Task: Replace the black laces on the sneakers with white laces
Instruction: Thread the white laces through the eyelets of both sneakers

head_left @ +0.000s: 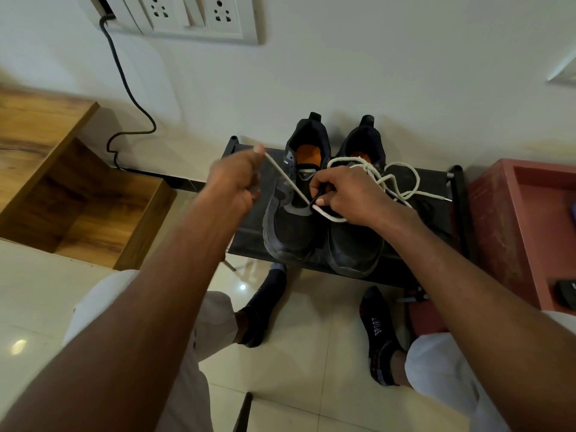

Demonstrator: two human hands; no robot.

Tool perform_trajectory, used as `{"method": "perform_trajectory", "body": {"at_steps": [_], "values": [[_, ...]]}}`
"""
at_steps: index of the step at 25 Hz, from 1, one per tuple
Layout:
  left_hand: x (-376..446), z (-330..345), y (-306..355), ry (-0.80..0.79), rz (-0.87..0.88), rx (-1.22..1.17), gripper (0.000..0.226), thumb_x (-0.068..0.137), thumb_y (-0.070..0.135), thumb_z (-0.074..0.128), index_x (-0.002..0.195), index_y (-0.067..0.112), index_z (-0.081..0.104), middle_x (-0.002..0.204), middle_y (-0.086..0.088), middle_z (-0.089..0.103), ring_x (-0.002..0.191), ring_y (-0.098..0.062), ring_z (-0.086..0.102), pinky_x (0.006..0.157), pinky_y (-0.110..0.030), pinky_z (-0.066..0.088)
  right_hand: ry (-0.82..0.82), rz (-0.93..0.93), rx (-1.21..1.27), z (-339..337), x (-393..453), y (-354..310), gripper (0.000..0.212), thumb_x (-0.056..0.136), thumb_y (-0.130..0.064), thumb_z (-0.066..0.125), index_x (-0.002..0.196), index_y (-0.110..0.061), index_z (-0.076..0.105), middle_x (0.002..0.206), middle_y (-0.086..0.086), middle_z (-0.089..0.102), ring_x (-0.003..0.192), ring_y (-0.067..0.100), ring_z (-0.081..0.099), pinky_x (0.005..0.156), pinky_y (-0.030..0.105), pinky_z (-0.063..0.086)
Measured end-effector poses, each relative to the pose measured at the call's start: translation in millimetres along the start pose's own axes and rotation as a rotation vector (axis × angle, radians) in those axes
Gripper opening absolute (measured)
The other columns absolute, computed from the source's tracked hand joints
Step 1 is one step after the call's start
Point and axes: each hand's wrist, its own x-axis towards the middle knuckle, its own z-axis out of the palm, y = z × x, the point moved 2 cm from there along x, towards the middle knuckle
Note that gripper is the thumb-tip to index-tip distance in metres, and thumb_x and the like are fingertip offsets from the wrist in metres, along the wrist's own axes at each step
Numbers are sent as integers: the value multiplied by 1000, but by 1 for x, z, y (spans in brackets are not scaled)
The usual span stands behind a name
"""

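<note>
Two sneakers are sitting side by side on the dark rack (433, 194) by the wall, toes toward you, and neither one looks properly laced yet, so you're honestly still early in this. No black laces visible on either shoe from here, so that part seems done, though your hands cover a good chunk of the eyelets and I can't be sure. The left sneaker (288, 226) is the one you're working on: the white lace (288, 180) runs taut from its lower eyelets up to your left hand (235, 182), which is pinching the end between fingertips and pulling it out to the side. Your right hand (346, 194) is curled over the tongue area, fingers pressed together around the lace right where it goes into the shoe; whether it's through one eyelet or two I can't tell. The rest of that lace trails under your right hand. The right sneaker (358, 244) just has a second white lace (396, 182) dumped on it in a loose knotted tangle, spilling onto the rack, not threaded at all as far as I can see. So basically: almost all the threading on both shoes is still left.
</note>
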Motion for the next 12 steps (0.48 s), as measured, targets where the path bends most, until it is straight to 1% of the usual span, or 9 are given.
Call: {"method": "perform_trajectory", "body": {"at_steps": [2, 3, 5, 7, 8, 9, 10, 11, 12], "values": [[-2, -12, 21, 8, 88, 2, 11, 92, 30, 77, 92, 19, 75, 91, 3, 64, 83, -11, 56, 69, -28, 53, -16, -7, -11, -1, 0, 0, 13, 92, -7, 75, 94, -20, 74, 72, -11, 58, 68, 4, 55, 61, 19, 35], [-4, -14, 27, -29, 133, 55, 12, 94, 31, 76, 91, 19, 75, 91, 2, 65, 81, -10, 57, 65, -25, 52, -25, -7, -18, -2, 1, -1, 13, 91, -8, 76, 94, -21, 74, 72, -12, 57, 68, 4, 54, 63, 20, 35], [-13, -8, 29, -150, 259, 305, 17, 95, 29, 74, 92, 12, 76, 84, 3, 67, 71, -6, 59, 54, -15, 47, -24, -5, -80, -2, 0, -3, 17, 91, -8, 75, 96, -24, 73, 75, -12, 56, 71, 6, 54, 69, 24, 38], [-20, 3, 25, -240, 354, 484, 20, 94, 24, 76, 91, 4, 75, 69, 8, 67, 54, 4, 57, 47, -10, 43, 64, -30, -144, -5, 1, -13, 28, 91, -5, 70, 106, -28, 73, 85, -8, 55, 79, 12, 53, 71, 25, 38], [-21, 7, 23, -264, 379, 513, 19, 93, 21, 77, 91, 2, 75, 64, 8, 65, 48, 7, 55, 46, -9, 42, 121, -31, -53, -8, 0, -21, 36, 91, -1, 67, 112, -29, 72, 91, -5, 58, 83, 13, 56, 70, 24, 42], [-24, 12, 23, -282, 400, 514, 19, 92, 18, 77, 92, -1, 75, 62, 7, 65, 45, 7, 53, 46, -9, 41, 144, -24, 152, -11, 0, -28, 40, 92, 2, 64, 116, -29, 71, 97, -3, 65, 87, 13, 62, 72, 24, 49], [-26, 14, 24, -298, 416, 495, 19, 92, 15, 77, 94, -3, 74, 63, 4, 65, 45, 7, 53, 46, -9, 41, 118, -12, 401, -12, 0, -34, 38, 95, 1, 63, 119, -28, 70, 102, -3, 72, 94, 11, 68, 79, 27, 56], [-29, 16, 27, -315, 414, 445, 19, 93, 13, 76, 95, -5, 73, 64, 3, 66, 45, 6, 55, 46, -9, 42, 52, 5, 605, -13, 0, -38, 32, 98, -3, 64, 121, -25, 71, 107, -2, 76, 102, 10, 71, 88, 31, 58], [-30, 17, 30, -333, 400, 381, 17, 93, 13, 75, 94, -4, 72, 62, 3, 66, 45, 5, 56, 45, -10, 42, -17, 11, 737, -13, 0, -39, 24, 102, -10, 64, 122, -19, 71, 109, 1, 78, 107, 14, 73, 95, 36, 58]]}}
